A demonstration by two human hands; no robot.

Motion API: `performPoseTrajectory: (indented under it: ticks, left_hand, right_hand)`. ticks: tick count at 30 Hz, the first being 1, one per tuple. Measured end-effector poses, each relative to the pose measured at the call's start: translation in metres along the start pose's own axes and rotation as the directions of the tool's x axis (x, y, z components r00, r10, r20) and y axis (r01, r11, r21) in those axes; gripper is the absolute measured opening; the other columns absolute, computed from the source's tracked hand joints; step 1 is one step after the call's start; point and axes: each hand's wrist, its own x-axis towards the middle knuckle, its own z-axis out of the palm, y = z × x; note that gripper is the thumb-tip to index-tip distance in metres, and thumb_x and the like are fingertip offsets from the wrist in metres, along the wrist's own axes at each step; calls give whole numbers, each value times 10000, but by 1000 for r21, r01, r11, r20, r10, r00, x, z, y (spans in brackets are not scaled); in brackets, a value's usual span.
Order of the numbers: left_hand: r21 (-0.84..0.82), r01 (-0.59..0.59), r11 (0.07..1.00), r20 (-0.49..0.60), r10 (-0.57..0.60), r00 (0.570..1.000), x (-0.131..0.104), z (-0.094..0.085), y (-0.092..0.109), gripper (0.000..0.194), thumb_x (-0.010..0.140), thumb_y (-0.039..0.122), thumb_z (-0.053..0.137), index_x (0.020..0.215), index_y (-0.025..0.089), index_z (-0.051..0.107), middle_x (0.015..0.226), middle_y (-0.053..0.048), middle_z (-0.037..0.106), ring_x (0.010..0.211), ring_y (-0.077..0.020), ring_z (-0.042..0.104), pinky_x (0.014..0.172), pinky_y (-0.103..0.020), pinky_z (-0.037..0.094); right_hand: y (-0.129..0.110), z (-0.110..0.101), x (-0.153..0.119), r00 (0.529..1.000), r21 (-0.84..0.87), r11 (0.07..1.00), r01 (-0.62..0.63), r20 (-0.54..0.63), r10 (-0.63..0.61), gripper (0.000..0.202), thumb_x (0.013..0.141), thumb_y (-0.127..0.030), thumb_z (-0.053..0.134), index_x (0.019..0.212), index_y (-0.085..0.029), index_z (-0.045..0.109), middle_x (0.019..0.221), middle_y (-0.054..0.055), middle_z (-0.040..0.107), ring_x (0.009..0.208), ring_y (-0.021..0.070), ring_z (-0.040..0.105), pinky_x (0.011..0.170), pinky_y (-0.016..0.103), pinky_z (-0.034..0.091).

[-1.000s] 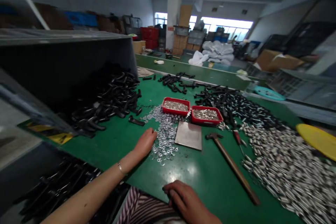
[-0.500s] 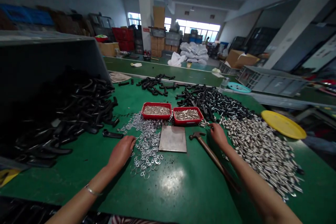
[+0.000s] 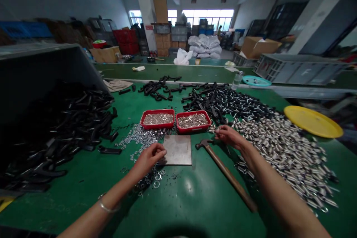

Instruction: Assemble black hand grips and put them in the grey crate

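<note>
My left hand is over the left edge of a square metal plate, thumb and fingers pinched together. Whatever lies between those fingertips is too small to make out. Loose metal rings are spread beneath and beside this hand. On the other side, my right hand has its fingers closed near a few small metal pieces by the right red tray. Its fingertips may hold a tiny part, but I cannot name it. A wooden-handled hammer lies between the plate and my right forearm.
A second red tray holds small metal parts. Metal cylinders are heaped right, with black-and-silver parts behind. Black wrench-like pieces spill from a grey bin at left. A yellow lid lies far right.
My left hand has moved right, from the loose rings to the plate's edge. My right hand stays near the right tray, with its wrist turned. The camera view has shifted slightly.
</note>
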Motion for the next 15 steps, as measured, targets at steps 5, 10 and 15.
performPoseTrajectory:
  ticks: [5, 10, 15]
  left_hand:
    - [-288, 57, 956, 101, -29, 994, 30, 51, 30, 366, 772, 434, 741, 993, 147, 687, 793, -27, 677, 670, -139, 631, 657, -276, 518]
    - [-576, 154, 803, 114, -107, 988, 32, 89, 29, 459, 725, 420, 817, 1026, 104, 673, 888, -96, 733, 726, -167, 684, 747, -341, 573]
    - [-640, 112, 760, 39, -114, 993, 21, 101, 26, 387, 765, 391, 795, 1017, 120, 680, 907, -81, 729, 769, -157, 683, 743, -290, 557]
  right_hand:
    - [-9, 28, -34, 973, 455, 889, -48, 223, -61, 370, 759, -355, 799, 1049, -229, 605, 865, 7, 673, 679, 123, 630, 658, 267, 543]
    - [-26, 78, -62, 937, 626, 764, -156, 338, -86, 300, 772, -365, 807, 896, -203, 586, 654, -53, 588, 492, 60, 472, 455, 173, 368]
    - [-36, 114, -78, 943, 626, 779, -42, 282, -176, 322, 766, -370, 813, 922, -205, 586, 751, -12, 654, 616, 115, 594, 561, 236, 502]
